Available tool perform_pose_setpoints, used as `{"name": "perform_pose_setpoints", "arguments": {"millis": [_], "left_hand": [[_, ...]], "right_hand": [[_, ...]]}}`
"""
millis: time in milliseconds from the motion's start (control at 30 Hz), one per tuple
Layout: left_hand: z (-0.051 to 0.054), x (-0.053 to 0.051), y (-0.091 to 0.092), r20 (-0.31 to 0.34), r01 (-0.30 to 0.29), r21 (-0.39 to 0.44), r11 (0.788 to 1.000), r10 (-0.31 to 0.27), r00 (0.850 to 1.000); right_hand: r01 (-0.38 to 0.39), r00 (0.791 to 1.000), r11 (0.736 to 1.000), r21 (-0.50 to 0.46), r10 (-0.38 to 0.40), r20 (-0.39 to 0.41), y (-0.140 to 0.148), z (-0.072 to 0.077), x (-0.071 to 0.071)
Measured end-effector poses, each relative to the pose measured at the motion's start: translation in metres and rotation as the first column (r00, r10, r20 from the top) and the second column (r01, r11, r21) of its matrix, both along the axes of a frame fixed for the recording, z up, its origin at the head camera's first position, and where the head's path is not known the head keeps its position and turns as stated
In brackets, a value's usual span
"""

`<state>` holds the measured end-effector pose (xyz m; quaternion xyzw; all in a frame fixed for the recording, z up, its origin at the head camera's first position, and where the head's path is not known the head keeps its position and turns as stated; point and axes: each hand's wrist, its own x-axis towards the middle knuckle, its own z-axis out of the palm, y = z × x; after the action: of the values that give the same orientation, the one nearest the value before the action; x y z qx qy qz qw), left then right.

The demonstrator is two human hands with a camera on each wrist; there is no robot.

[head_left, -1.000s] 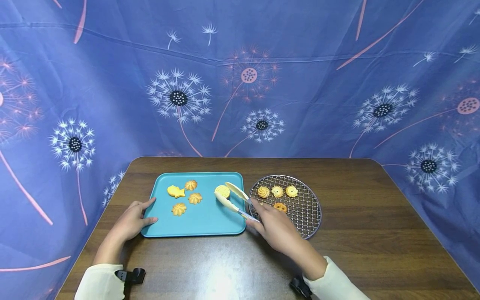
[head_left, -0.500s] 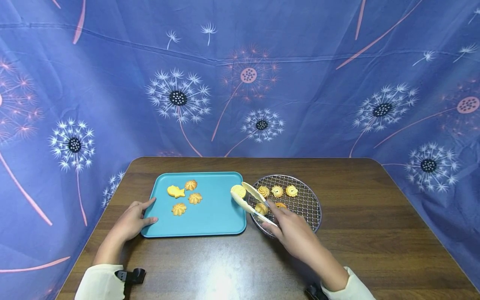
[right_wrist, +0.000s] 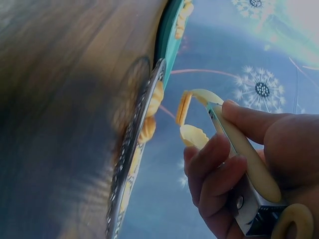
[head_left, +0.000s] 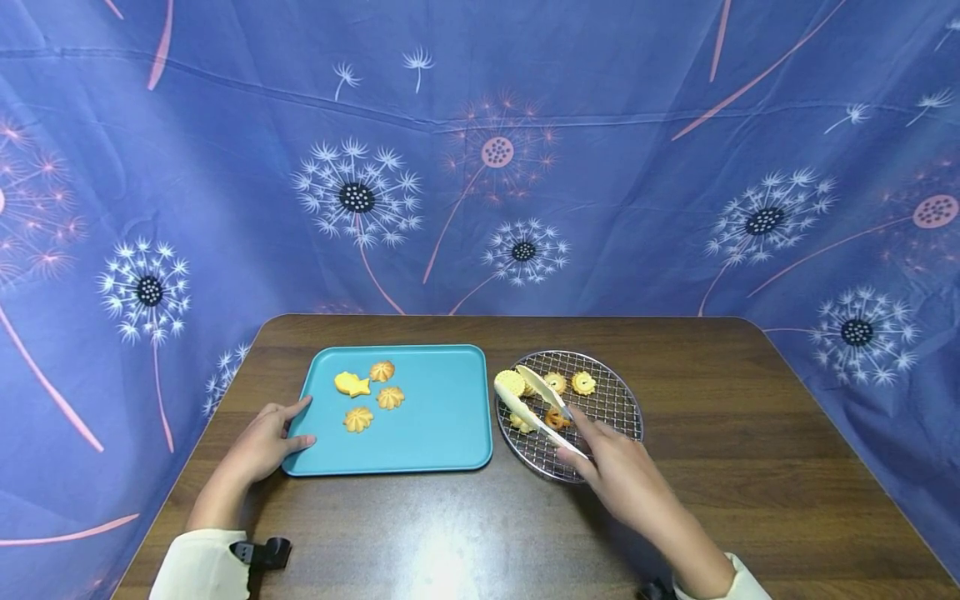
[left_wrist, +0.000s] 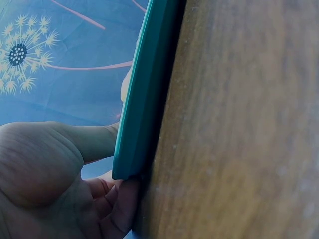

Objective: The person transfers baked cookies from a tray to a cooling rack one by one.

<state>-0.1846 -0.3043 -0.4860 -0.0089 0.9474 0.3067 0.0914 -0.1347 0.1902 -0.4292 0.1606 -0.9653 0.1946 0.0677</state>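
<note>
In the head view my left hand (head_left: 258, 446) grips the left edge of the blue tray (head_left: 420, 442), with the thumb over its rim; the left wrist view shows fingers curled at the tray's side (left_wrist: 137, 109). My right hand (head_left: 626, 479) holds the cream-tipped tongs (head_left: 525, 414), whose tips pinch a round yellow cookie (head_left: 510, 383) over the left part of the round wire rack (head_left: 615, 425). From the right wrist, that cookie (right_wrist: 183, 108) appears raised off the rack (right_wrist: 119, 184). A fish-shaped cookie (head_left: 352, 383) and three fluted ones (head_left: 390, 397) lie on the tray.
Several cookies (head_left: 582, 382) rest on the rack, some partly covered by the tongs, with a pretzel-shaped one (head_left: 557, 418) among them. Tray and rack stand side by side on a brown wooden table (head_left: 720, 417). Behind hangs a blue dandelion-patterned cloth (head_left: 630, 208).
My right hand has moved right with the tongs, carrying the round cookie from over the tray to over the rack. My left hand and the tray have stayed in place.
</note>
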Motion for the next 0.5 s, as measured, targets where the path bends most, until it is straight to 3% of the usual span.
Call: {"name": "perform_pose_setpoints", "arguments": {"millis": [500], "left_hand": [[-0.001,0.001,-0.001,-0.001,-0.001,0.007,1.0,0.001,1.0]], "right_hand": [[0.092,0.995,0.996,0.014,-0.092,0.03,0.035,-0.006,0.013]]}}
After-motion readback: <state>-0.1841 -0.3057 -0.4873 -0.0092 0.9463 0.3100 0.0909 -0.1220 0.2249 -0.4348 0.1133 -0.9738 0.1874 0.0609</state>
